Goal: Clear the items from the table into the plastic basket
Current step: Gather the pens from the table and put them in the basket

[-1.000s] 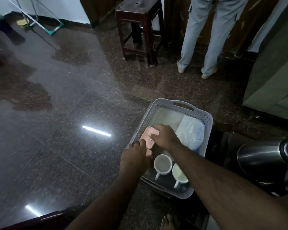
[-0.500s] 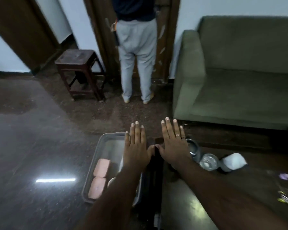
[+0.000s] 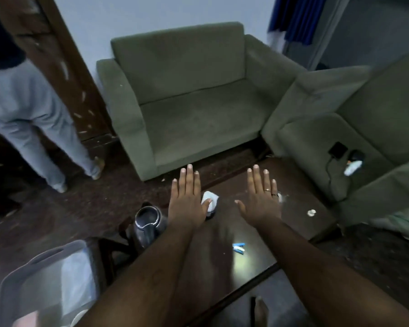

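My left hand [image 3: 187, 199] and my right hand [image 3: 261, 197] are held flat, palms down, fingers spread, above the dark low table [image 3: 291, 220]; neither holds anything. A white crumpled item on a dark base [image 3: 210, 200] sits on the table just right of my left thumb. A steel kettle [image 3: 148, 220] stands at the table's left end. Small blue-and-white items [image 3: 239, 247] and a small white round cap [image 3: 311, 212] lie on the table. The grey plastic basket [image 3: 10, 279] is on the floor at bottom left, with a white bag and pink items partly visible inside.
A green sofa [image 3: 194, 102] stands beyond the table and another green sofa [image 3: 364, 128] to the right, with a charger and cable [image 3: 338, 149] on its arm. A person in grey trousers [image 3: 28, 119] stands at the left by a wooden door. My bare foot [image 3: 261, 311] shows below the table edge.
My view has swung right and up from the basket to the table and sofas. Both hands left the basket and now hover flat and spread wider apart over the table.
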The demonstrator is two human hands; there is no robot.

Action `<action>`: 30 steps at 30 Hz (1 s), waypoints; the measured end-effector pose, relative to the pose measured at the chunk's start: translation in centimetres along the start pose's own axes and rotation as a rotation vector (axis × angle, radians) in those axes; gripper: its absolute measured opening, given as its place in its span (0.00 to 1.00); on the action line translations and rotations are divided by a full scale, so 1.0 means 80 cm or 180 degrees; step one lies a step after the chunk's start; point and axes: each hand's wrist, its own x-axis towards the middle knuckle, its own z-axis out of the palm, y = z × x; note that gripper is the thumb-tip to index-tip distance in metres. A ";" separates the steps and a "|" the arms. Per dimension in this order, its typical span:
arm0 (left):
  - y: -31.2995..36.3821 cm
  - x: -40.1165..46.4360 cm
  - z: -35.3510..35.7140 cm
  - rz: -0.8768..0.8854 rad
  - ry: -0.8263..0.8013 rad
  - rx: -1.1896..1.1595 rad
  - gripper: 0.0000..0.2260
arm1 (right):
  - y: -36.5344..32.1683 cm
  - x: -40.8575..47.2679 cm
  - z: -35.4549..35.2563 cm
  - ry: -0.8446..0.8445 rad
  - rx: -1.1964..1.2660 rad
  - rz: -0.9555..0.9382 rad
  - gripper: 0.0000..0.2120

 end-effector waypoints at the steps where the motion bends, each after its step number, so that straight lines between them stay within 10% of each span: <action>1: 0.019 0.008 0.003 0.0088 -0.0003 -0.0025 0.39 | 0.025 0.000 0.000 0.0010 -0.0012 0.0119 0.49; 11: 0.149 0.052 0.142 0.0701 -0.0796 0.0129 0.40 | 0.207 0.023 0.127 -0.0588 -0.0373 0.0648 0.38; 16: 0.180 0.063 0.253 0.1103 -0.2040 0.0100 0.18 | 0.255 0.061 0.242 -0.1128 -0.0353 0.0321 0.33; 19: 0.179 0.052 0.302 0.1346 -0.2764 -0.0004 0.24 | 0.270 0.080 0.295 -0.1383 -0.0249 0.0047 0.32; 30: 0.197 0.064 0.362 0.1781 -0.2706 0.0161 0.24 | 0.271 0.117 0.357 -0.1747 -0.0211 -0.0533 0.20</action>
